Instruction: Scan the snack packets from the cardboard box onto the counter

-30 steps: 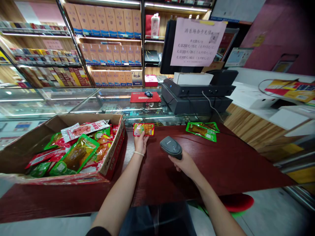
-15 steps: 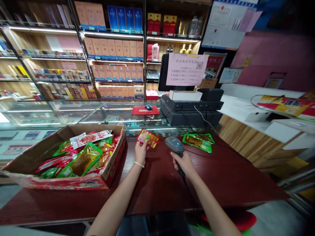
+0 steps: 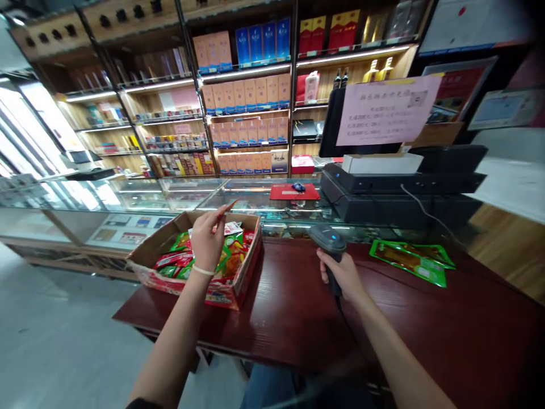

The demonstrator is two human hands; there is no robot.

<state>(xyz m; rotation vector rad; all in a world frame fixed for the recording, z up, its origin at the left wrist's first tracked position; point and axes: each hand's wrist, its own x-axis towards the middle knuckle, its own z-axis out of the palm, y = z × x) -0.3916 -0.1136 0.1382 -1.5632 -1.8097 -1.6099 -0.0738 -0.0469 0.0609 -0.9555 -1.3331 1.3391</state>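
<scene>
Above the cardboard box (image 3: 249, 272), my left hand (image 3: 208, 243) pinches a red snack packet (image 3: 230, 207), which is seen nearly edge-on. Red, green and white snack packets (image 3: 175, 259) lie heaped inside the box, partly covered by that hand. My right hand (image 3: 344, 275) is wrapped round the handle of a dark grey barcode scanner (image 3: 327, 238); a small blue light glows on its head, and its cable runs down over the table. To the right of the scanner, green-edged snack packets (image 3: 411, 260) lie flat and overlapping on the table.
The dark red wooden table (image 3: 289, 307) carries the box. Behind it stands a glass display counter (image 3: 187, 193) with a mouse (image 3: 298, 187) on a red mat. A monitor bearing a pink paper sign (image 3: 387, 113) rises at the back right. Shelves of boxed goods (image 3: 251, 94) line the wall.
My left hand has carried the red packet leftward and up, from the table to above the box. The view has swung left. My right hand still grips the scanner.
</scene>
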